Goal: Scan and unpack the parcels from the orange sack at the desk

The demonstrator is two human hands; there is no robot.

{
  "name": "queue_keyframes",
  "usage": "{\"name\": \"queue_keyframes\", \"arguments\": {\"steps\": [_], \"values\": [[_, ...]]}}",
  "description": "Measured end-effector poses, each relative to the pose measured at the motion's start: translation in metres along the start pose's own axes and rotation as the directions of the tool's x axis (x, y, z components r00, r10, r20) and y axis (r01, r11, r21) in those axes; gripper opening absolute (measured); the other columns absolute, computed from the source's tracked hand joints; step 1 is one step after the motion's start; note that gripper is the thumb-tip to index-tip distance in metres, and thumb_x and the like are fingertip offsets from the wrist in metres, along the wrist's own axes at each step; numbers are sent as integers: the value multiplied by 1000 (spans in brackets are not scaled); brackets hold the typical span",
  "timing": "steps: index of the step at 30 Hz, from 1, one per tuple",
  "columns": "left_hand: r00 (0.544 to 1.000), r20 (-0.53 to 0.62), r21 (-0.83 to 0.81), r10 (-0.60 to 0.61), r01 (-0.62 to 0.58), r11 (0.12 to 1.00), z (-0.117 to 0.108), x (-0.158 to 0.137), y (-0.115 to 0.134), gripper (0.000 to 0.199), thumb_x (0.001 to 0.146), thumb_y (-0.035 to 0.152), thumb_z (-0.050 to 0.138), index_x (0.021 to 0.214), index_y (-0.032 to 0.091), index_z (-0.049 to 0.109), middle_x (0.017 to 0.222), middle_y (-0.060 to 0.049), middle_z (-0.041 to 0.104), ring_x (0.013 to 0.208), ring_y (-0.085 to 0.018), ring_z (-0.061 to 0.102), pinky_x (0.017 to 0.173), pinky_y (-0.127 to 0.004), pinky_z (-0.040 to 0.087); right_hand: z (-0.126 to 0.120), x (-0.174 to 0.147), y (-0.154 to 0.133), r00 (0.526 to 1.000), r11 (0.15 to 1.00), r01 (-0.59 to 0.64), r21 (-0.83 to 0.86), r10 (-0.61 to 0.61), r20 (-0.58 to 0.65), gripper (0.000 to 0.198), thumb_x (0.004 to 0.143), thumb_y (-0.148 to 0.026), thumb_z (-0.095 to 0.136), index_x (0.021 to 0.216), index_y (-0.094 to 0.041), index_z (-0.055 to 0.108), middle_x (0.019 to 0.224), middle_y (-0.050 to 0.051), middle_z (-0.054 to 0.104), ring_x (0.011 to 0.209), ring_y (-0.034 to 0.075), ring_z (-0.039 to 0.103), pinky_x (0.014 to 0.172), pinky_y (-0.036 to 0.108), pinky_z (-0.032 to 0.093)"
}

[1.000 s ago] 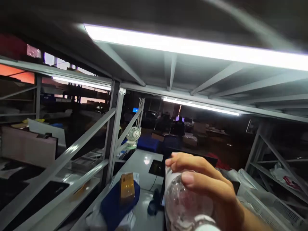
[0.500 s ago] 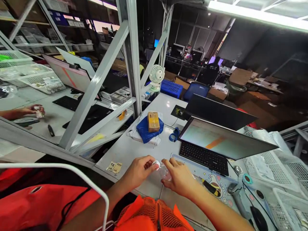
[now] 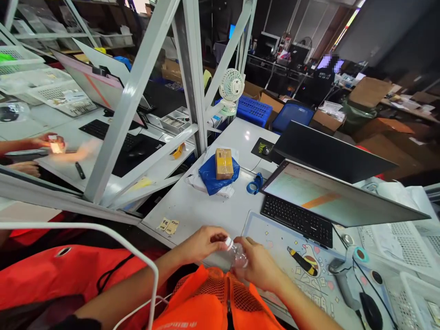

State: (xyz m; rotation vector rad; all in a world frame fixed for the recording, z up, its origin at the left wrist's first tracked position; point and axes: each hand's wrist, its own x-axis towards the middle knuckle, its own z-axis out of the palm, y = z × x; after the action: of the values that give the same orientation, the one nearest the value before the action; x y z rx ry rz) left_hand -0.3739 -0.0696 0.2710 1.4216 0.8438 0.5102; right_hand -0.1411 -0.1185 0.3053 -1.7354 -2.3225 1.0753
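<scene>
Between my hands is a small clear bottle (image 3: pixel 240 259) with a white cap (image 3: pixel 228 243) at its neck, tilted toward the left. My left hand (image 3: pixel 205 244) is closed, its thumb and fingertips pinching the cap. My right hand (image 3: pixel 259 266) wraps round the side of the bottle, and its fingers are partly hidden behind it. I cannot tell whether the cap is screwed tight. Both hands are just above the front edge of the desk, close to my orange vest (image 3: pixel 209 298).
A yellow-brown box (image 3: pixel 223 164) rests on a blue bag (image 3: pixel 209 176). Blue tape (image 3: pixel 255 184), a keyboard (image 3: pixel 297 220), a monitor (image 3: pixel 330 195), a box cutter (image 3: pixel 302 261) and a scanner (image 3: pixel 345 277) stand to the right. A metal frame (image 3: pixel 194 68) separates a co-worker's hand (image 3: pixel 44 140) at left.
The cap in my left hand now meets the bottle's neck, and my right fingers have closed round the bottle. The camera view has tipped downward. At left, a co-worker's blurred arm has appeared.
</scene>
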Motion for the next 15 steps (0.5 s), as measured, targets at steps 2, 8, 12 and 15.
{"name": "queue_keyframes", "arguments": {"steps": [2, 8, 12, 15], "values": [[998, 43, 54, 48, -51, 997, -2, -1, 0, 22, 87, 24, 68, 106, 17, 75, 101, -4, 76, 94, -19, 69, 88, -28, 52, 1, 1, 11, 999, 985, 39, 166, -44, 29, 52, 73, -29, 81, 122, -23, 66, 103, 1, 71, 87, 20, 66, 74, 27, 44], [932, 142, 124, 334, -352, 928, 3, -1, -8, 20, 97, 27, 62, 104, 19, 79, 129, -12, 73, 121, -24, 68, 110, -36, 49, 13, 12, 40, 975, 818, 11, 575, -136, 176, 51, 68, -27, 84, 116, -19, 67, 94, -1, 71, 84, 18, 65, 77, 28, 50], [976, 61, -194, 208, -193, 962, 20, 0, -14, 30, 98, 40, 68, 114, 16, 76, 117, -14, 79, 125, -28, 69, 112, -42, 49, 22, 14, 38, 984, 811, 17, 585, -118, 135, 55, 72, -23, 77, 125, -19, 62, 90, -3, 66, 78, 17, 61, 75, 29, 50], [983, -149, -411, 106, -159, 897, 37, 6, -18, 48, 93, 52, 73, 121, 13, 70, 110, -16, 80, 103, -27, 76, 91, -37, 57, 21, 13, 29, 985, 862, 81, 500, -145, 91, 52, 75, -22, 73, 125, -18, 61, 84, -4, 64, 73, 15, 57, 70, 28, 46]]}}
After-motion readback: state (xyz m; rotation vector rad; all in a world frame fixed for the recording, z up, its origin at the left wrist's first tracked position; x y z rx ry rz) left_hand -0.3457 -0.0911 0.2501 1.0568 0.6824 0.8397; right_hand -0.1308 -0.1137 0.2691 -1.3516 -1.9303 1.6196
